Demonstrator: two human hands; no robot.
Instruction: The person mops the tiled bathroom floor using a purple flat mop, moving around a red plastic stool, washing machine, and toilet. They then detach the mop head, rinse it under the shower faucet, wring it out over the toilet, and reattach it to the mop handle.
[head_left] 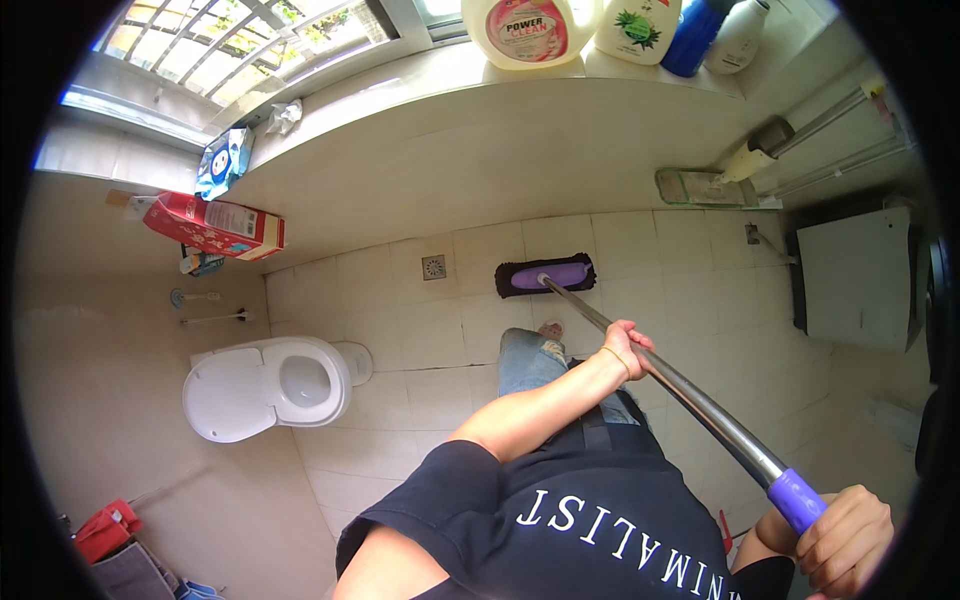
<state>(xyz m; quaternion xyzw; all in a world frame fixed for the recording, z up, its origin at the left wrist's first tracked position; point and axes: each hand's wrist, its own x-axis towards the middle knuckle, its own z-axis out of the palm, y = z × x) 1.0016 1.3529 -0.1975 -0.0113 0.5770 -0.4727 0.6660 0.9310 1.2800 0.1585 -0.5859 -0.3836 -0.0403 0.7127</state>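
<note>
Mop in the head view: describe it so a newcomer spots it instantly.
Find the white toilet; right of it, on the tiled floor, rests a purple, dark-fringed mop head. Its silver pole slants down to a purple grip. Unlike the upper-right poles, it is gripped by the left hand and right hand.

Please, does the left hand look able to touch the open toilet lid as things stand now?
Probably not: the left hand is closed around the metal mop pole, and the toilet lid is well off to the left. It would likely need to let go and come closer.
</note>
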